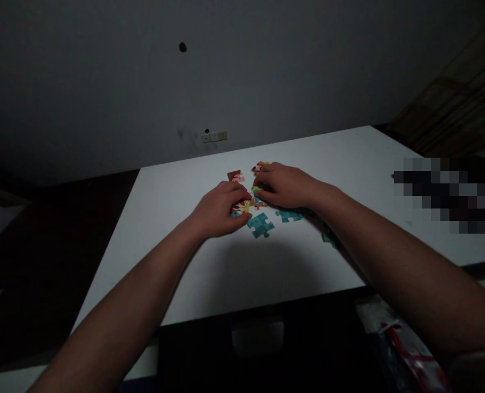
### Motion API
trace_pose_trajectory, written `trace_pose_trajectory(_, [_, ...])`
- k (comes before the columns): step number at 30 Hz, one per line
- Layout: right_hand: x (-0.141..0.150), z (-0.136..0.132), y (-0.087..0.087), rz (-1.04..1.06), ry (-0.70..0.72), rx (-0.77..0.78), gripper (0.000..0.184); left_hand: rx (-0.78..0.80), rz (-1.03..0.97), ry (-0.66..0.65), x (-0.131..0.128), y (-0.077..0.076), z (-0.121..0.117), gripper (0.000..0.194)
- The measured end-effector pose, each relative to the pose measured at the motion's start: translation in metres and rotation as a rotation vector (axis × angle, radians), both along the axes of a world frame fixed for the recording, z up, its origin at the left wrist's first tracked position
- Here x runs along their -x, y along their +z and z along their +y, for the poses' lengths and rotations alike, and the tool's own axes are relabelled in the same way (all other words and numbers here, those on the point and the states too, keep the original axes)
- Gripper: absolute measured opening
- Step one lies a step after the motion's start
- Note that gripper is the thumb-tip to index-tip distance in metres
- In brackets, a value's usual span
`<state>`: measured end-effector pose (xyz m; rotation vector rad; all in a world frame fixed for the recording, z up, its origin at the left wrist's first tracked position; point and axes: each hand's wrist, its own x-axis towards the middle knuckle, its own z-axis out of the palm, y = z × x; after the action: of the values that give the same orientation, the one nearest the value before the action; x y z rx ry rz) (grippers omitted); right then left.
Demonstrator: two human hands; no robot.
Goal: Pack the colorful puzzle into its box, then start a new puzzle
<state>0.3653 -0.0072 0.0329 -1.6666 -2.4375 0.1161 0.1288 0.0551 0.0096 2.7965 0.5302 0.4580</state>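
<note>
My left hand rests on the white table, its fingers and thumb bent around a brown, white and yellow jigsaw puzzle piece. Facing it, my right hand has its thumb and fingers closed on a teal and yellow puzzle piece, partly hidden under the fingers. Between the fingertips lies an orange-brown piece. Just nearer to me are two teal pieces, one of them close below my right wrist. Beyond the hands are a pink and brown piece and a colourful piece.
More dark pieces lie partly under my right forearm. A pixelated area covers the table's right side. Behind the table stands a grey wall with sockets. A plastic bag is below the front edge at the right.
</note>
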Motion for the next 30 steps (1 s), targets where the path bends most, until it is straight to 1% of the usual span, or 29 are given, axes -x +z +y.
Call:
trace_pose_trajectory(4, [0.0005,-0.0002,-0.0015,0.010,0.005,-0.008,0.031,-0.024,-0.003,-0.040,-0.0004,0.0010,-0.0018,0.034])
trace_pose_trajectory(13, [0.0020,-0.0005,0.0008,0.003,0.002,0.014,0.034,-0.034,-0.012,-0.070,0.0006,0.0004,-0.0010,0.020])
trace_pose_trajectory(22, [0.0012,-0.0006,-0.0002,-0.002,0.002,0.006,0.036,-0.038,-0.010,-0.083,0.0000,0.0014,-0.0004,0.019])
trace_pose_trajectory(30, [0.0025,-0.0021,-0.0008,0.042,-0.032,0.000,0.029,-0.050,-0.025,-0.100,-0.0012,-0.0004,0.0009,0.018])
